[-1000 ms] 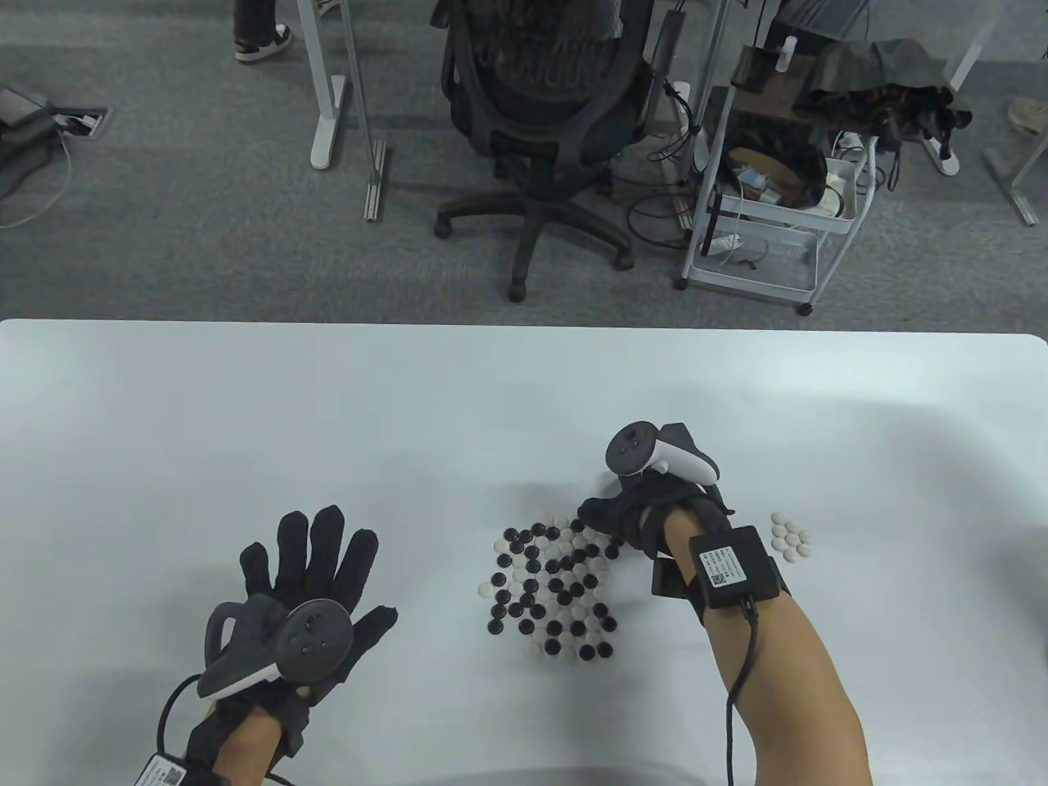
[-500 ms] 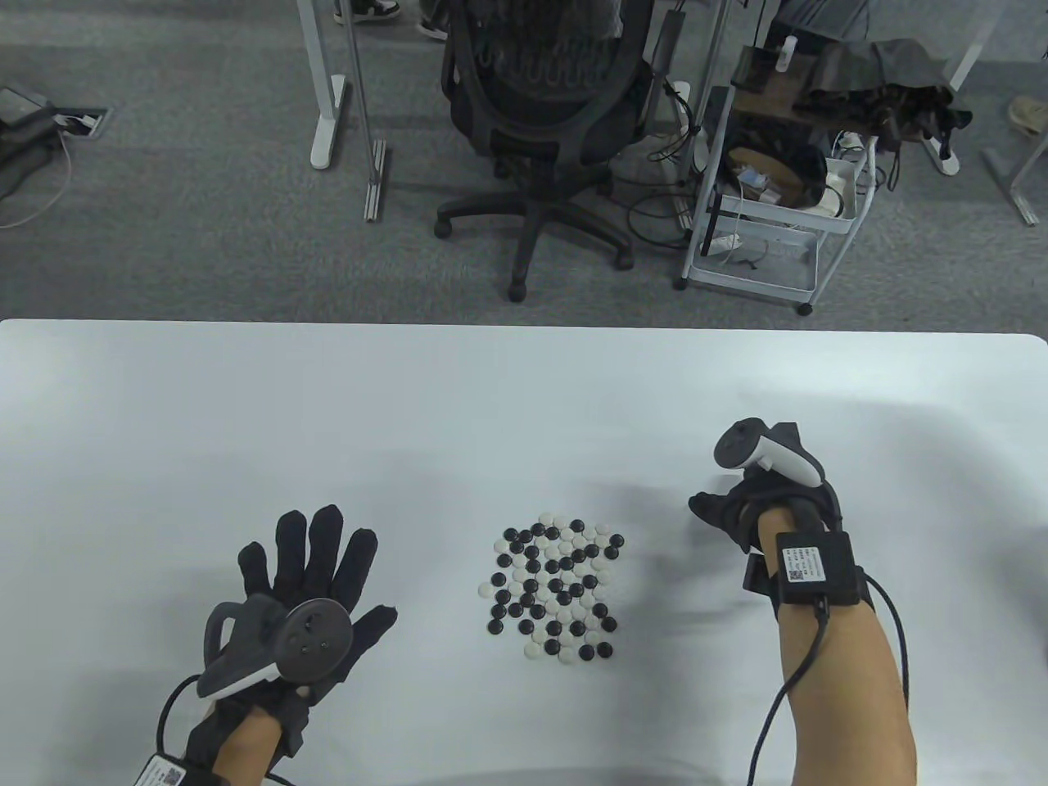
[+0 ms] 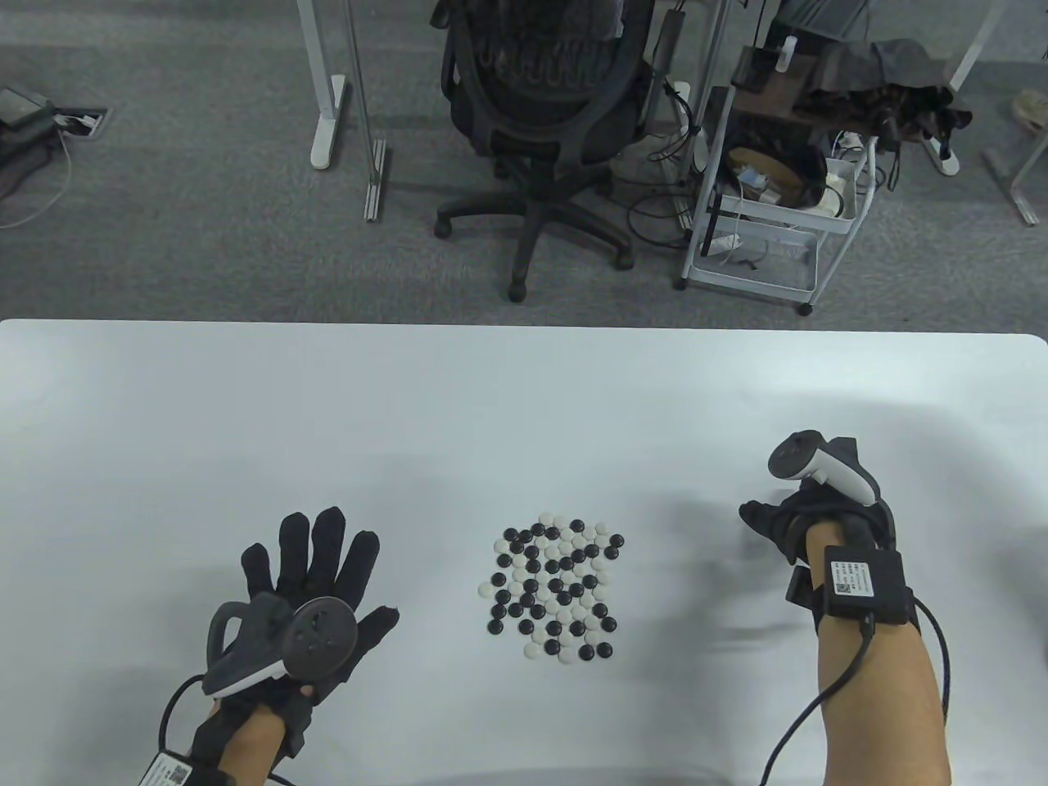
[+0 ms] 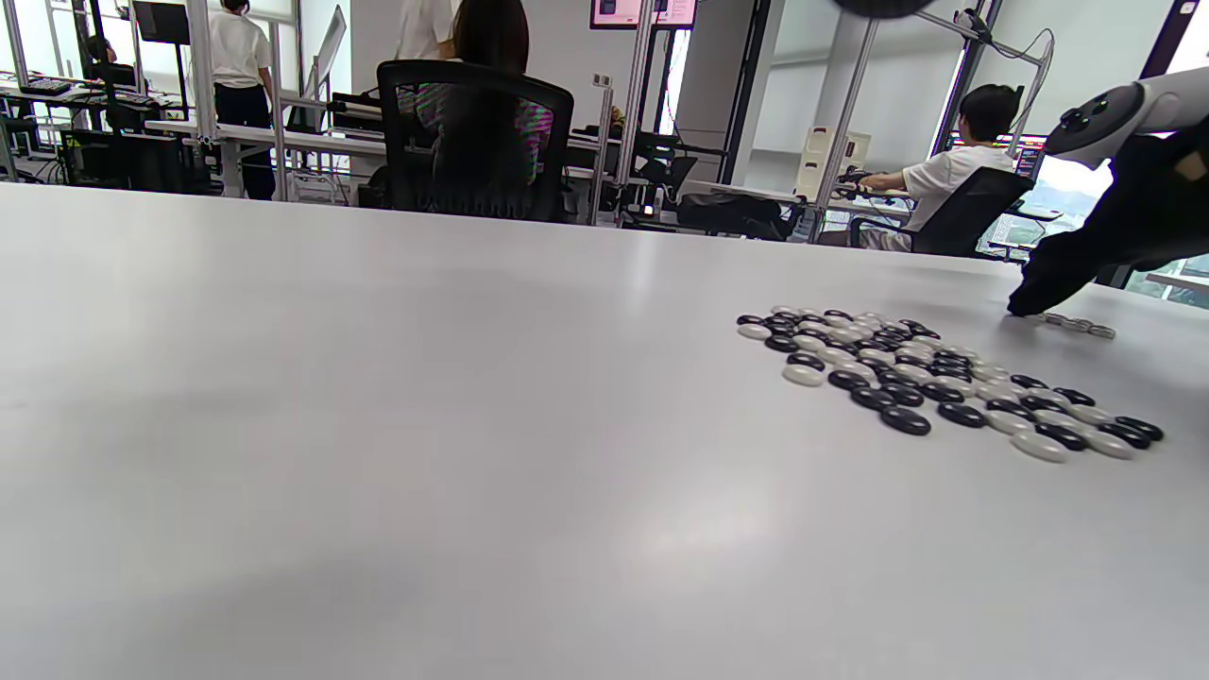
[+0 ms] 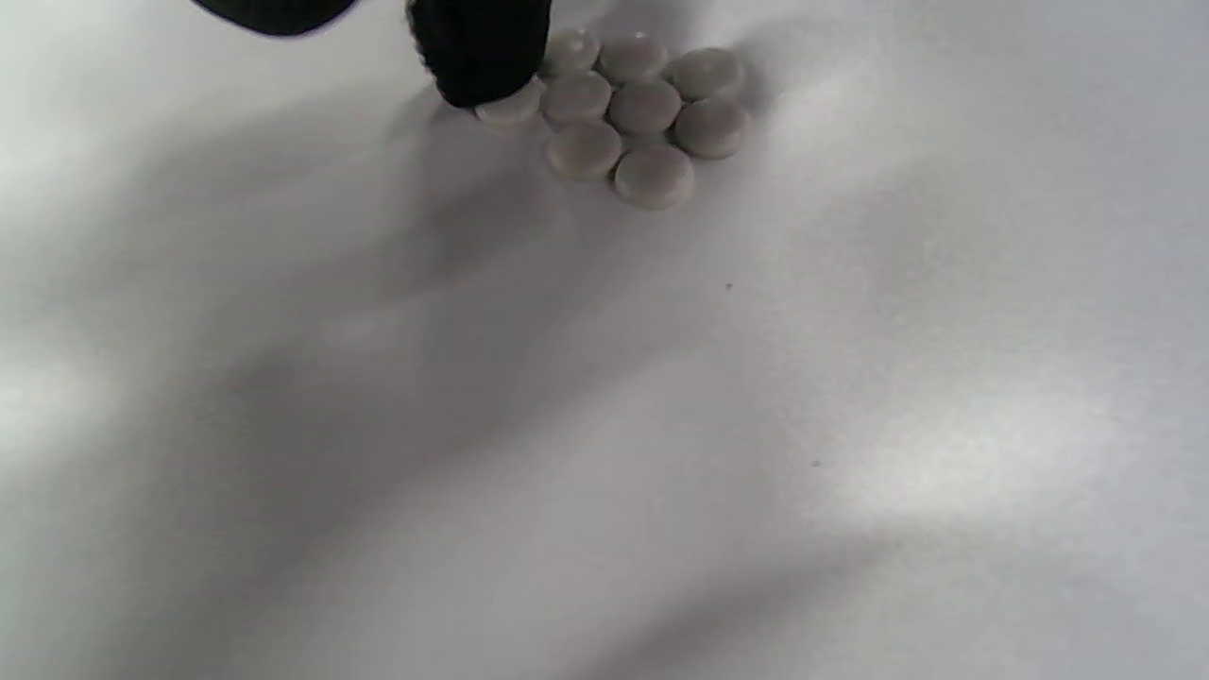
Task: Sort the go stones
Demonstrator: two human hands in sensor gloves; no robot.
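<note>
Two hands are on my table view, well apart, with the mixed pile of stones [image 3: 553, 588] between them on the white table [image 3: 327, 409].

Item, left hand [image 3: 303, 606]: lies near the left of the mixed pile, palm down, fingers [image 3: 315, 540] spread and straight, holding nothing. A tracker [image 3: 282, 643] sits on its back.

Item, right hand [image 3: 806, 524]: to the right of the mixed pile, curled downward, with its tracker [image 3: 819, 471] on top. In my right wrist view a gloved fingertip [image 5: 482, 52] presses on one white stone [image 5: 510, 106] at the left edge of the small white group [image 5: 633, 113]. Whether a second finger pinches that stone I cannot tell.

Item, mixed pile: black and white stones in one flat layer, loosely packed, near the middle front of the table. My left wrist view shows it low and to the right [image 4: 945, 378].

Item, small white group: white stones only, packed touching one another, on the table under the right hand; hidden by that hand in the table view, and glimpsed in my left wrist view as a few stones [image 4: 1077, 326] beside the dark glove [image 4: 1124, 236].

Item, beyond the far table edge: an office chair [image 3: 544, 106] and a white cart [image 3: 770, 196] on grey carpet.
</note>
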